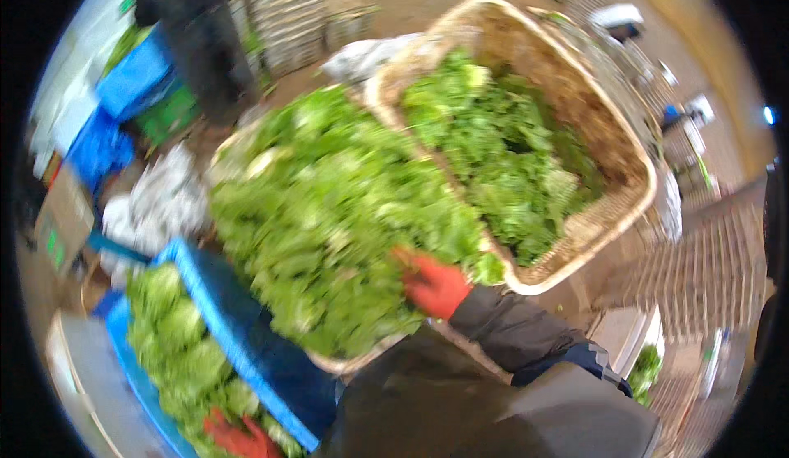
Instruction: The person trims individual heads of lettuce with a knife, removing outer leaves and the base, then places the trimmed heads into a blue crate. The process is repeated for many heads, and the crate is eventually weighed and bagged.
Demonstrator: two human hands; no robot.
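Note:
A large heap of green lettuce (333, 224) fills a pale tub (336, 364) before me. My right hand (431, 282), in a red glove, reaches onto the heap's near right side; its fingertips blur into the leaves, so a grip cannot be told. Low on the left stands a blue plastic crate (234, 347) holding paler lettuce heads (179, 335). Over its near end lies my left hand (240, 436), also red-gloved, fingers apart against the lettuce. Part of that hand is cut off by the picture's lower rim.
A second, soiled tub (592, 107) with loose leafy greens (493, 156) adjoins the heap on the right. Someone in dark clothes (191, 33) stands at the upper left, near blue bins (135, 76). White sacks (160, 193) and stacked crates (290, 23) stand around.

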